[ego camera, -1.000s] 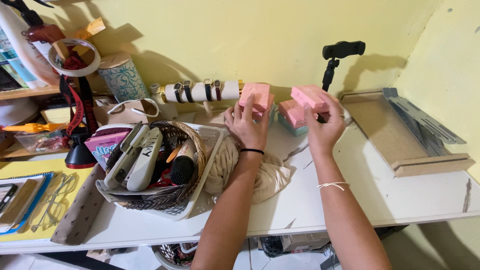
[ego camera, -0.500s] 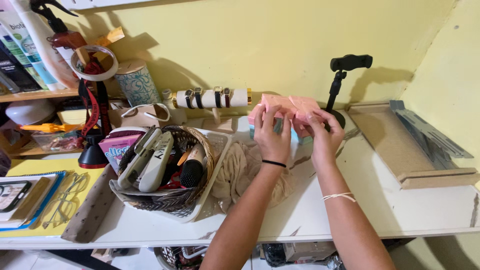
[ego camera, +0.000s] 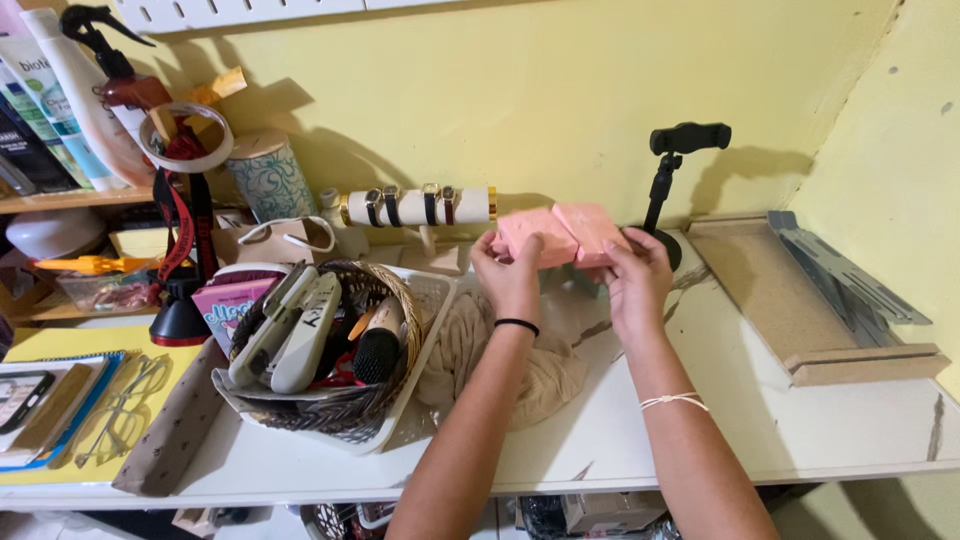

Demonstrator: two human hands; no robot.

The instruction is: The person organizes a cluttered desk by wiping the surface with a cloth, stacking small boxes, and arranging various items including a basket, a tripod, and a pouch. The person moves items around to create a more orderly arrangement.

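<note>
Two pink rectangular blocks are pressed side by side above the white counter (ego camera: pixel 700 420). My left hand (ego camera: pixel 508 276) grips the left pink block (ego camera: pixel 535 233), and my right hand (ego camera: pixel 636 280) grips the right pink block (ego camera: pixel 592 229). Both hands are raised near the yellow wall, just left of a black phone stand (ego camera: pixel 672 170). A beige cloth (ego camera: pixel 480 350) lies crumpled under my left forearm. A black band sits on my left wrist, a white string on my right.
A woven basket (ego camera: pixel 330 345) of brushes and hair tools stands at left in a white tray. Behind it are a watch roll (ego camera: pixel 415 205), a patterned canister (ego camera: pixel 270 180) and bottles on a shelf. A wooden board (ego camera: pixel 800 310) lies at right. Glasses (ego camera: pixel 125 405) and notebooks lie far left.
The two pink blocks were held apart, one in each hand; my hands have brought them together so they now touch side by side.
</note>
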